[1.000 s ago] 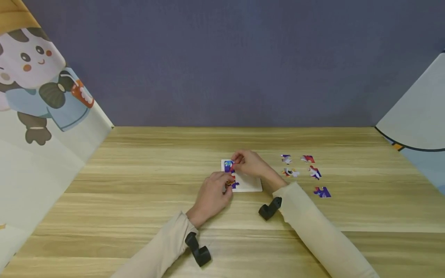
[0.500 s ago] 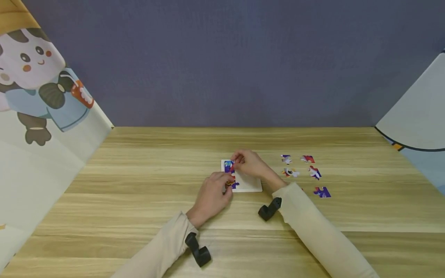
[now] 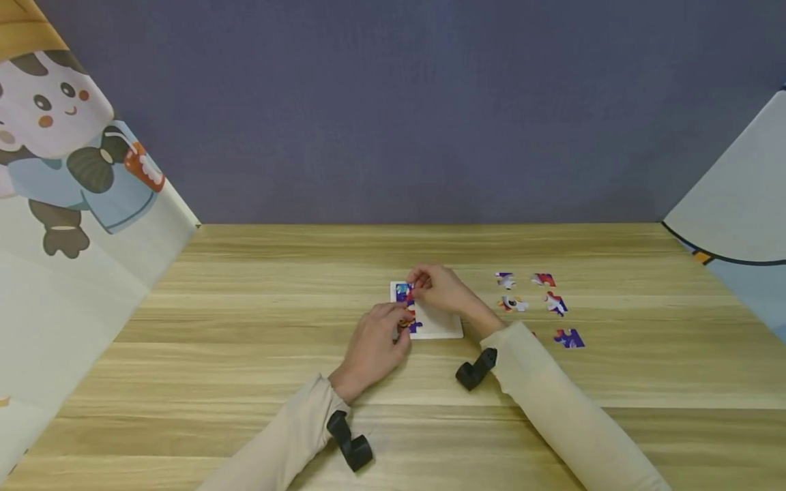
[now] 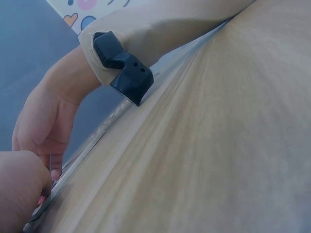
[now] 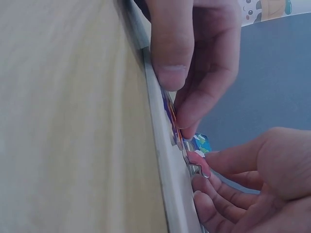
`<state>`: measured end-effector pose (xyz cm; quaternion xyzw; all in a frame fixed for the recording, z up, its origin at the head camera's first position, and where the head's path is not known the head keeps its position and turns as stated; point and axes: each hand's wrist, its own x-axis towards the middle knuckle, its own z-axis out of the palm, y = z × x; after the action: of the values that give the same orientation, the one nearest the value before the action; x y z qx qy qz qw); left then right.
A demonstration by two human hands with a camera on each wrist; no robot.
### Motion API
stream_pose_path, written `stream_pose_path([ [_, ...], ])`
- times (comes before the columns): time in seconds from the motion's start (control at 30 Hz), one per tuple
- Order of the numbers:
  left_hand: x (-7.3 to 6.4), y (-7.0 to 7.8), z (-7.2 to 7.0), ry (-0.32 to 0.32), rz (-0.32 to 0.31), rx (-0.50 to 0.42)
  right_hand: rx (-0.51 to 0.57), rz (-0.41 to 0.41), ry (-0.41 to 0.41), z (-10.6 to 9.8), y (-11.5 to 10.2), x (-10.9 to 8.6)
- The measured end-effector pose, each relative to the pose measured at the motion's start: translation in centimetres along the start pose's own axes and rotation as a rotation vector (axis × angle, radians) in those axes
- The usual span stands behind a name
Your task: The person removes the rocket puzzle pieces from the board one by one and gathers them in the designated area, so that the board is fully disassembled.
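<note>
A small white puzzle tray point(image 3: 439, 326) lies on the table, with colourful jigsaw pieces point(image 3: 413, 328) along its left side. My left hand point(image 3: 373, 337) rests over these pieces from the left. Its thumb is at the tray's edge and its fingertips touch the pieces. From the right, my right hand point(image 3: 445, 290) pinches a red puzzle piece point(image 5: 199, 161) between thumb and fingers. That piece sits tilted close over the tray, beside a blue and green piece point(image 5: 201, 142). The fingers hide part of the tray's left column.
Several loose puzzle pieces lie right of the tray, among them a purple one point(image 3: 570, 339) and one with an eye point(image 3: 513, 305). A sliver of another shows beside the right sleeve point(image 3: 546, 389). A dark partition point(image 3: 424, 123) stands along the table's point(image 3: 245, 327) back edge.
Both hands hold nearly the same places over the tray. The right wrist has shifted very slightly, so a sliver of a loose piece shows beside the sleeve.
</note>
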<state>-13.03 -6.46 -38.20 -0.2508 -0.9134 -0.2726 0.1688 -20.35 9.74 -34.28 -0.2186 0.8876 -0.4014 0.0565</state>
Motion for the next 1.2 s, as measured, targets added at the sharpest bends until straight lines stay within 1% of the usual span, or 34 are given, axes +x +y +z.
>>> stream_pose_path([
  [0.2,0.08,-0.03,-0.08,0.011,0.002,-0.006,-0.017,-0.036,-0.007,-0.06,-0.2,0.1],
  [0.4,0.12,-0.07,-0.09,0.018,0.009,-0.005,-0.043,-0.059,0.015,-0.04,-0.14,0.24],
  [0.9,0.15,-0.04,-0.08,0.029,0.015,-0.009,-0.044,-0.064,0.056,0.08,-0.47,0.06],
  [1.2,0.1,0.0,-0.02,0.008,-0.001,0.0,-0.017,-0.034,0.066,-0.08,-0.26,0.04],
])
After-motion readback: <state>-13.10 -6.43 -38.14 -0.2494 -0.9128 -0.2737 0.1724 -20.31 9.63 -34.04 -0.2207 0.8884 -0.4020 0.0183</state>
